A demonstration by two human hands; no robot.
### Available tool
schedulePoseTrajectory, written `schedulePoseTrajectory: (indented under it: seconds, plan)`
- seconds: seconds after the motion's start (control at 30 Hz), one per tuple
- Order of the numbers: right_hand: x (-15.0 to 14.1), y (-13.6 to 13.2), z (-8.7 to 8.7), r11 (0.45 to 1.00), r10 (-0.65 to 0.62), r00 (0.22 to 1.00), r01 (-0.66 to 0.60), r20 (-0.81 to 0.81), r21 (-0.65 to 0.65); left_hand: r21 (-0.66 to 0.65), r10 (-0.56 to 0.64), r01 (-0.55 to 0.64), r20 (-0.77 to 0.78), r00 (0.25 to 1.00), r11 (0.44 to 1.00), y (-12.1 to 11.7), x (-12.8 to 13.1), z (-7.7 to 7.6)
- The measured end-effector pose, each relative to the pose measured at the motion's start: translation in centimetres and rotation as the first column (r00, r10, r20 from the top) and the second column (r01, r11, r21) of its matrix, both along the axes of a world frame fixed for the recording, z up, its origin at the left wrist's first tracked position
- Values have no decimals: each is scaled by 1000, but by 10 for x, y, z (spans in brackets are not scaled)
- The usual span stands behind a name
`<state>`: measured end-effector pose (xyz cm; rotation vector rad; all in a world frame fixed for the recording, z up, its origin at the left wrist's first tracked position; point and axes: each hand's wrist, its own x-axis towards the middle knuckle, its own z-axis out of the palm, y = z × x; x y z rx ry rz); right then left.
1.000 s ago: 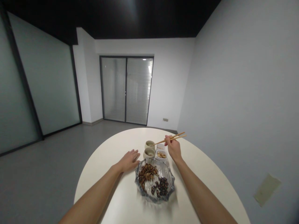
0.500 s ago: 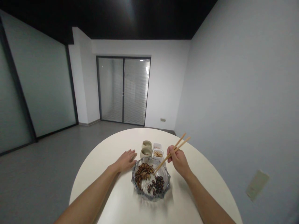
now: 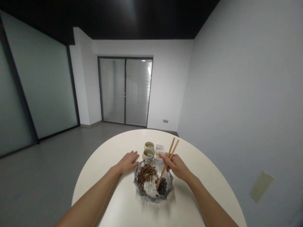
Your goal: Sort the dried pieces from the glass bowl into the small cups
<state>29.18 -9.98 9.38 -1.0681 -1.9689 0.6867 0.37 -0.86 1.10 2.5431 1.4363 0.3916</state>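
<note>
We see a round, cream-white table (image 3: 127, 209) across the lower middle of the frame. On it, right of the frame's lower centre, we have a scalloped, clear glass bowl (image 3: 152, 198). Just above that in the frame stand a nearer pale green cup (image 3: 148, 155) and a farther pale green cup (image 3: 149, 146), with a nearer white dish (image 3: 158, 158) and a farther white dish (image 3: 160, 149) to their right.

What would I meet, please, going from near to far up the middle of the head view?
Scalloped glass bowl, nearer pale-green cup, farther pale-green cup, dark-framed glass double doors.
</note>
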Motion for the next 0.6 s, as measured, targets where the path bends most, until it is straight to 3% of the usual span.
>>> schedulePoseTrajectory:
  seconds: [0.2, 0.33, 0.47, 0.6]
  plan:
    - [7, 1, 4, 998, -54, 994, 52, -95, -18, 3, -5, 5, 1, 1000, 1000, 0, 0, 1]
    - [-6, -8, 6, 995, 31, 990, -43, -137, -87, 6, -13, 13, -17, 1000, 1000, 1, 0, 1]
    - [-18, -15, 6, 982, 150, 986, -157, -79, -104, 7, -4, 4, -13, 1000, 1000, 1, 0, 0]
    - [-17, -13, 5, 992, 108, 994, -108, 1, -63, -6, 1, -1, -6, 1000, 1000, 0, 0, 0]
